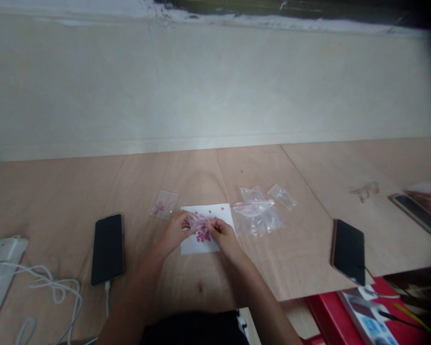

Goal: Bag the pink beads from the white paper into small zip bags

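- Between the front and back edges of the surface (208,179) lies a white sheet (189,248).
- Above it, the left hand (177,230) and right hand (225,235) hold a bag (198,221) between them; each grip is narrow, fingertips pinched on the clear plastic.
- Just beyond the bag, toward the sheet's front edge: red pieces (203,236) in a heap, with a few lying singly near the back edge.
- By the sheet's back left corner: a packet (169,202) holding more such pieces.
- Beside its right edge: loose packets (257,220).
- Toward the surface's left: a phone (107,249) on a white cable (107,299).
- At the front edge, right: a second phone (349,251).
- Farther right: a third phone (418,215) beside another person's hand (429,201).
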`<state>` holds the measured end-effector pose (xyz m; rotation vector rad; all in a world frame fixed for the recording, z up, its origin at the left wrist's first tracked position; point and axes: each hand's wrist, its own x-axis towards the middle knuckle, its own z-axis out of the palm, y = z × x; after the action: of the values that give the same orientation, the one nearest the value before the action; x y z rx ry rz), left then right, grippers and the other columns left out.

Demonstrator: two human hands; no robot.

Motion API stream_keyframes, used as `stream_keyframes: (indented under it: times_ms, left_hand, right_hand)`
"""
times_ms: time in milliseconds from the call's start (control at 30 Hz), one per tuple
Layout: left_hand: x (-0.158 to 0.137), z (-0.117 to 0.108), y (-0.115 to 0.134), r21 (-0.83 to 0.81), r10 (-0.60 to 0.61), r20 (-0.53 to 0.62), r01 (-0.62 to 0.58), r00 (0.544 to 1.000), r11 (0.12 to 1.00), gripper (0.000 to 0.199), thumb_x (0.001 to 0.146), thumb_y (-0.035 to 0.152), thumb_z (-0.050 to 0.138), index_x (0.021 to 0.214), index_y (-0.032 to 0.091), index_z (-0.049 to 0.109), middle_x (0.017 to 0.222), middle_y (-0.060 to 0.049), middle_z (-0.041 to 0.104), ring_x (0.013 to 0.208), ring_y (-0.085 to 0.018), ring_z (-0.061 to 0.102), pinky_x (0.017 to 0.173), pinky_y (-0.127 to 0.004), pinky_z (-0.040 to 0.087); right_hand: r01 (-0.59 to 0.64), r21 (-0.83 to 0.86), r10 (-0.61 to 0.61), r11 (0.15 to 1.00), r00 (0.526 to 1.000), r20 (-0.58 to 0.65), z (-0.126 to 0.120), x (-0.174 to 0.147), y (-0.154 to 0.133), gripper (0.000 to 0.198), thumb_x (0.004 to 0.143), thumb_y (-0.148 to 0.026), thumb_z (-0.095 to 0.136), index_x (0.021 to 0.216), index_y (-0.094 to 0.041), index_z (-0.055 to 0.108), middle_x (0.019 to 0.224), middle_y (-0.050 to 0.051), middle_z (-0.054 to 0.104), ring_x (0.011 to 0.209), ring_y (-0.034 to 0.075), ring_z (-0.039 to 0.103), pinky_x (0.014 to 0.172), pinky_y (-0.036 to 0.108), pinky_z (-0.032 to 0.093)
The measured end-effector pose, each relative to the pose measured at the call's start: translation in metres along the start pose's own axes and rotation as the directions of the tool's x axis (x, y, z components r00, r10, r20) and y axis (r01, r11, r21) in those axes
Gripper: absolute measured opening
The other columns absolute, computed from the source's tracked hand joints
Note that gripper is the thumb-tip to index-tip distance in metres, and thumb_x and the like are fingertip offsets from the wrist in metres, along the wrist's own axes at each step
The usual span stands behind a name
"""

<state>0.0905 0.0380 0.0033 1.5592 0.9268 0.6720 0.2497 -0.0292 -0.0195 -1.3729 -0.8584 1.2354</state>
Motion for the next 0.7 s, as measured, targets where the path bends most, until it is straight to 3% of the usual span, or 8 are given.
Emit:
stream_keyframes:
  times_ms: [167, 367, 700]
  left_hand:
    - [0.001, -0.002, -0.003, -0.016, -0.003, 0.014, 0.003, 1.000, 1.000, 0.026, 0.065, 0.024, 0.071, 0.088, 0.016, 0.062, 0.088, -0.003, 0.058, 0.080, -0.016, 0.059, 0.072, -0.031, 0.052]
    - [-0.006, -0.006, 0.003, -0.037, 0.012, 0.079, -0.009, 0.997, 0.999, 0.039, 0.069, 0.025, 0.069, 0.106, 0.019, 0.059, 0.103, -0.007, 0.056, 0.098, -0.022, 0.057, 0.081, -0.036, 0.051]
    - [-0.010, 0.000, 0.010, 0.050, 0.002, -0.003, -0.002, 1.000, 0.999, 0.016, 0.073, 0.026, 0.064, 0.085, 0.015, 0.065, 0.088, -0.006, 0.063, 0.083, -0.017, 0.061, 0.074, -0.030, 0.053]
  right_hand:
    - [-0.011, 0.072, 0.011, 0.997, 1.000, 0.014, -0.001, 0.002, -0.002, 0.028, 0.068, -0.045, 0.064, 0.063, -0.017, 0.058, 0.058, -0.001, 0.058, 0.053, 0.012, 0.049, 0.056, 0.025, 0.037]
    - [-0.008, 0.113, 0.007, 0.994, 1.000, 0.010, -0.005, 0.002, -0.004, 0.027, 0.066, -0.044, 0.067, 0.067, -0.017, 0.061, 0.060, -0.001, 0.059, 0.055, 0.012, 0.049, 0.059, 0.026, 0.037]
    - [-0.024, 0.098, 0.022, 0.995, 0.999, 0.029, -0.006, 0.001, -0.001, 0.028, 0.065, -0.045, 0.066, 0.065, -0.017, 0.062, 0.060, -0.001, 0.059, 0.055, 0.012, 0.049, 0.059, 0.026, 0.037]
